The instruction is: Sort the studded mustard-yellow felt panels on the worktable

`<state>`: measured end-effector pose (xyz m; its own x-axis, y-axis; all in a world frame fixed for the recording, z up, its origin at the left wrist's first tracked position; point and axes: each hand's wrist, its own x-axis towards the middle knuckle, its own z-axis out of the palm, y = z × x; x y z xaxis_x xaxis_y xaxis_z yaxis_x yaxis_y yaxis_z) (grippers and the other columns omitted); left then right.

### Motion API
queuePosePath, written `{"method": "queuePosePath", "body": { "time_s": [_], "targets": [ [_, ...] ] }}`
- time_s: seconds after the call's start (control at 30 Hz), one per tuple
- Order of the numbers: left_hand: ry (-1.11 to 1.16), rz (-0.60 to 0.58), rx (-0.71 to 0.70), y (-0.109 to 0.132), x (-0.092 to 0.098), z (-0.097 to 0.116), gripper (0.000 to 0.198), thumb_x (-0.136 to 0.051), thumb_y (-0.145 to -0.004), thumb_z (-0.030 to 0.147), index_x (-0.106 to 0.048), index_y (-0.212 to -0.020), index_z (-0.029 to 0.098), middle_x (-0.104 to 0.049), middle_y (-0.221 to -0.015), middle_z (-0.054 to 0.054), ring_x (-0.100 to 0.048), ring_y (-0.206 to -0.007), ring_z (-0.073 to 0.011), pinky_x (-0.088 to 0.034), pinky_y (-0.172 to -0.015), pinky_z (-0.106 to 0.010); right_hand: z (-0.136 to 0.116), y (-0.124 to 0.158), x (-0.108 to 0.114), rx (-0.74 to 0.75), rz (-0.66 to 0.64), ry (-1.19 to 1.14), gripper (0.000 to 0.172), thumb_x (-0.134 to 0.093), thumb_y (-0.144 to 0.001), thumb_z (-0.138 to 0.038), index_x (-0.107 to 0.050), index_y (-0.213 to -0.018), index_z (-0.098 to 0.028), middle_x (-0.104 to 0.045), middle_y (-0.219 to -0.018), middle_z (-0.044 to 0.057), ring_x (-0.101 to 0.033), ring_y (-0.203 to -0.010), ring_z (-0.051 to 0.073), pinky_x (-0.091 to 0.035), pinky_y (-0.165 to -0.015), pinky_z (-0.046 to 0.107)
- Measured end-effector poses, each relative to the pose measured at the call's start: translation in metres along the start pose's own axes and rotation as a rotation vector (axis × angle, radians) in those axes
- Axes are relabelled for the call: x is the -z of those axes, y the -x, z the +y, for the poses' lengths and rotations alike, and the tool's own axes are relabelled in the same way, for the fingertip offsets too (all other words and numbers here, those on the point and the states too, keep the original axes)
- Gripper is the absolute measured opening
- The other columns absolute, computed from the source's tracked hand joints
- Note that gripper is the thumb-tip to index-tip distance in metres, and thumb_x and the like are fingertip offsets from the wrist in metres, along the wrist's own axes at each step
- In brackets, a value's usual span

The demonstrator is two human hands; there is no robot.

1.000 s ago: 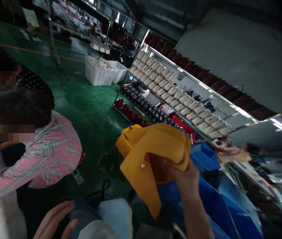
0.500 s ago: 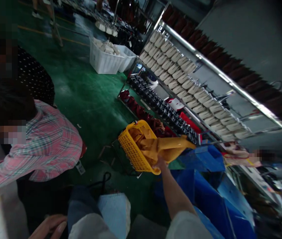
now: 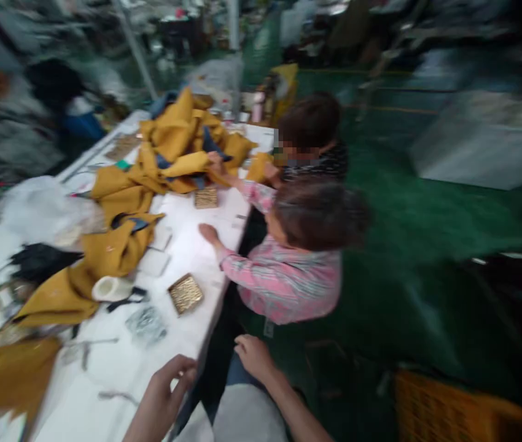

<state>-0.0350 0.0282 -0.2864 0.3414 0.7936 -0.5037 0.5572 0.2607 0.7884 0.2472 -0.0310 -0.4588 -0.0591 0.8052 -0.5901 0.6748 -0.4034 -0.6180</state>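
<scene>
My left hand is over the front edge of the white table, its fingers loosely curved, with a gap to the thumb and nothing seen in them. My right hand hovers above my lap, just off the table edge, loosely bent and holding nothing visible. Nearest on the table are a clear plastic bag of small pieces, a square tray of small brass-coloured parts and a white roll. Mustard-yellow fabric pieces run along the table, and a brown-yellow piece lies at the near left.
A co-worker in a pink plaid shirt sits at the table's right side, hands over it. Another person in dark dotted clothing sits beyond. A yellow basket stands on the green floor at lower right. Whitish bins stand farther back.
The view has swung left from the shelves to the table. My right hand has left the yellow fabric in the basket and is back near my lap. My left hand now shows over the table edge.
</scene>
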Motion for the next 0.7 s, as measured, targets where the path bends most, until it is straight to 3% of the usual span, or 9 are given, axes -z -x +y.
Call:
{"method": "queuePosePath", "body": {
  "time_s": [0.1,0.23,0.33,0.47,0.53,0.6,0.7],
  "targets": [
    [0.106,0.286,0.120,0.026,0.031,-0.021,0.045,-0.067,-0.109,0.071,-0.085,-0.105,0.029,-0.085,-0.104,-0.008,-0.076,-0.104,-0.0310,-0.057,-0.097,-0.038,-0.041,-0.056,0.003,0.159,-0.082,0.106,0.039,-0.056,-0.103,-0.020,-0.084,-0.131,-0.020,-0.084,-0.127,0.016,-0.081,-0.119,0.033,-0.056,-0.103,0.042],
    [0.327,0.584,0.267,0.071,0.052,-0.075,0.055,-0.074,-0.100,0.079,-0.086,-0.100,0.025,-0.083,-0.099,-0.009,-0.075,-0.099,-0.0316,-0.058,-0.093,-0.040,-0.112,-0.088,-0.011,0.350,-0.209,0.166,0.030,-0.062,-0.101,-0.022,-0.084,-0.119,-0.027,-0.084,-0.114,0.008,-0.080,-0.105,0.027,-0.054,-0.095,0.035],
    [0.505,0.718,0.328,0.095,0.060,-0.121,0.064,-0.074,-0.096,0.086,-0.086,-0.100,0.023,-0.084,-0.097,-0.010,-0.076,-0.096,-0.0318,-0.059,-0.087,-0.040,-0.163,-0.099,-0.032,0.465,-0.275,0.291,0.028,-0.061,-0.101,-0.021,-0.084,-0.115,-0.024,-0.084,-0.114,0.009,-0.080,-0.108,0.028,-0.054,-0.097,0.037],
    [0.673,0.792,0.341,0.116,0.078,-0.177,0.069,-0.077,-0.091,0.089,-0.087,-0.099,0.021,-0.085,-0.096,-0.012,-0.077,-0.094,-0.0320,-0.059,-0.084,-0.040,-0.235,-0.112,-0.069,0.487,-0.271,0.326,0.037,-0.061,-0.103,-0.026,-0.081,-0.133,-0.022,-0.084,-0.125,0.011,-0.080,-0.114,0.029,-0.055,-0.106,0.041],
    [0.735,0.805,0.338,0.126,0.092,-0.203,0.070,-0.079,-0.088,0.090,-0.087,-0.098,0.021,-0.085,-0.096,-0.012,-0.076,-0.094,-0.0318,-0.060,-0.085,-0.040,-0.277,-0.119,-0.092,0.476,-0.216,0.284,0.048,-0.067,-0.102,-0.033,-0.075,-0.148,-0.022,-0.082,-0.134,0.013,-0.079,-0.117,0.030,-0.057,-0.110,0.043],
    [0.792,0.814,0.349,0.135,0.105,-0.227,0.072,-0.080,-0.086,0.092,-0.086,-0.097,0.021,-0.085,-0.097,-0.013,-0.077,-0.094,-0.0311,-0.061,-0.085,-0.040,-0.327,-0.133,-0.120,0.504,-0.129,0.276,0.072,-0.078,-0.097,-0.041,-0.063,-0.164,-0.020,-0.074,-0.152,0.017,-0.075,-0.133,0.035,-0.055,-0.120,0.048],
    [0.848,0.828,0.418,0.147,0.124,-0.259,0.080,-0.078,-0.079,0.100,-0.086,-0.092,0.021,-0.086,-0.096,-0.013,-0.078,-0.093,-0.0324,-0.062,-0.083,-0.041,-0.419,-0.181,-0.164,0.541,0.001,0.250,0.112,-0.090,-0.088,-0.053,-0.040,-0.180,-0.015,-0.055,-0.175,0.023,-0.053,-0.163,0.041,-0.044,-0.136,0.054]
  ]
}}
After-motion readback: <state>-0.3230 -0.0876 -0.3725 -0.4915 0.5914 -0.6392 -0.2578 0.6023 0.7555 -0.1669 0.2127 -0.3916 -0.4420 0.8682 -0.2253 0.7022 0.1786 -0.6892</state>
